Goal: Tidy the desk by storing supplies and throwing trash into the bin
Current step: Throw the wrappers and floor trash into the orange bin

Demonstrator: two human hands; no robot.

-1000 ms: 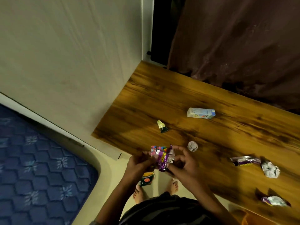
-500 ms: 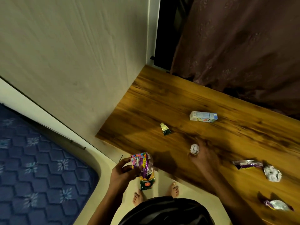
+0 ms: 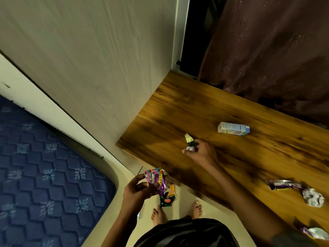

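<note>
From the head camera, the left hand [image 3: 137, 190] is held off the near edge of the wooden desk [image 3: 178, 113], above the floor; its fingers are curled around a bunch of colourful wrappers [image 3: 160, 184], which hang down a little below the palm. The right hand [image 3: 199, 151] is stretched over the desk, and its fingers are closed on a small crumpled paper ball [image 3: 189, 148] — its fingertips are just beside a green and gold wrapper [image 3: 190, 139] lying on the wood. Farther right lies a small white box [image 3: 233, 128] on its side. At the right edge are a purple wrapper [image 3: 283, 184], touching a crumpled white paper [image 3: 313, 197], and nearer, one more crumpled wrapper [image 3: 315, 233].
</note>
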